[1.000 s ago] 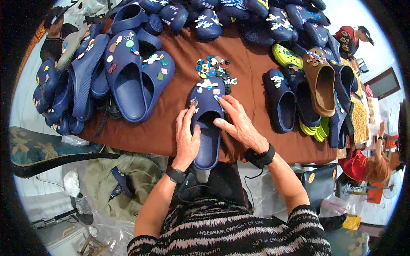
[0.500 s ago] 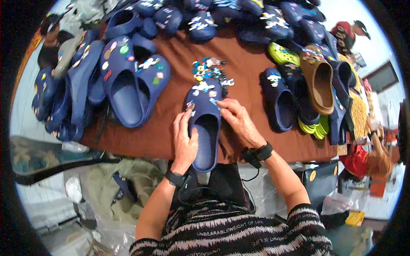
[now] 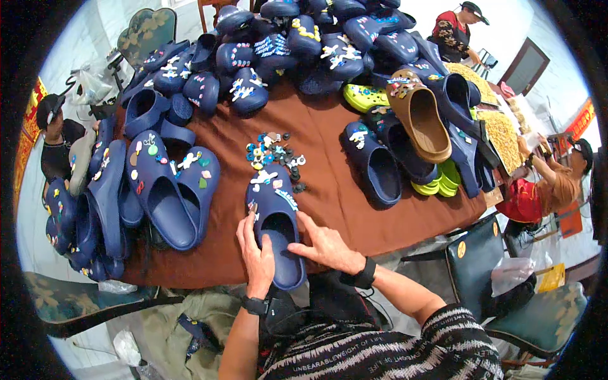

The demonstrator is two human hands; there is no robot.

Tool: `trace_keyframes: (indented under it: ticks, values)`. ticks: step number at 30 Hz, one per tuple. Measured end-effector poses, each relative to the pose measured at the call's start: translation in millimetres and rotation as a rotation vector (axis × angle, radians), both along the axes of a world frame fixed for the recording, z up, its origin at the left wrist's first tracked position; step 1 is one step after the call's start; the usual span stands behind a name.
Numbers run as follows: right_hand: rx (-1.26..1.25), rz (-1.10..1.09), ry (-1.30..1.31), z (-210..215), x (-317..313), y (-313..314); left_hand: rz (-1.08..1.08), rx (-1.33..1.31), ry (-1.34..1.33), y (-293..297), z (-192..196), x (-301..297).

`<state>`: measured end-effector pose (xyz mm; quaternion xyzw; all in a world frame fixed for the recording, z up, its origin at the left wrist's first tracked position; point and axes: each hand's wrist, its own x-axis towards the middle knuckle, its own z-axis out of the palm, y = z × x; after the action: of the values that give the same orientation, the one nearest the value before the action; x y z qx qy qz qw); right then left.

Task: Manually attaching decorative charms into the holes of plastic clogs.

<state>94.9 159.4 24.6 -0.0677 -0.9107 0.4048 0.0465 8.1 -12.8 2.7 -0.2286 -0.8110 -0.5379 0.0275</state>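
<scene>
A navy clog (image 3: 280, 244) rests at the table's near edge, toe pointing away, with decorative charms on its upper. My left hand (image 3: 256, 256) grips its left side, thumb in the foot opening and fingers along the outside. On the opposite side, my right hand (image 3: 329, 247) has its thumb over the opening's right rim and its index finger against the outer side. A pale strip-shaped charm (image 3: 286, 199) sits on the upper's right side, just ahead of that finger. Beyond the toe lies a pile of loose charms (image 3: 273, 152) in white, blue, yellow and black.
A brown cloth (image 3: 329, 164) covers the table. Decorated navy clogs (image 3: 174, 215) stand at the left, with a heap of others (image 3: 291, 44) at the back. A tan clog (image 3: 421, 120) lies among clogs at the right. People (image 3: 563, 168) are nearby; chairs (image 3: 475, 256) flank me.
My right thumb and index finger have spread apart, and the thumb now reaches over the opening. The strip-shaped charm shows more fully. My view has shifted, taking in more of the far table.
</scene>
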Motion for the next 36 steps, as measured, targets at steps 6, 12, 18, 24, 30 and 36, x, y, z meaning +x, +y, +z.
trace_keyframes:
  ticks: [6,12,18,24,30,36]
  values:
    - [-0.006,-0.093,-0.065,-7.6,-4.0,-12.5,-0.012,-0.009,0.091,-2.4,-5.6,-1.4]
    - [0.049,-0.11,0.049,-12.2,1.3,-3.2,-0.065,0.338,-0.181,-17.3,-15.8,-1.7]
    - [0.072,-0.163,0.127,14.0,20.8,26.0,0.057,0.255,-0.122,-24.6,-37.2,-13.5]
    - [0.282,-0.37,0.364,26.9,-14.6,101.5,0.054,0.051,0.075,-17.3,-26.8,-13.0]
    - [0.496,-0.592,0.088,17.0,-95.1,165.0,0.065,0.14,0.033,-17.5,-28.1,-9.3]
    - [0.759,-0.551,0.057,8.4,-101.0,175.9,0.065,0.124,0.043,-17.2,-31.7,-9.2]
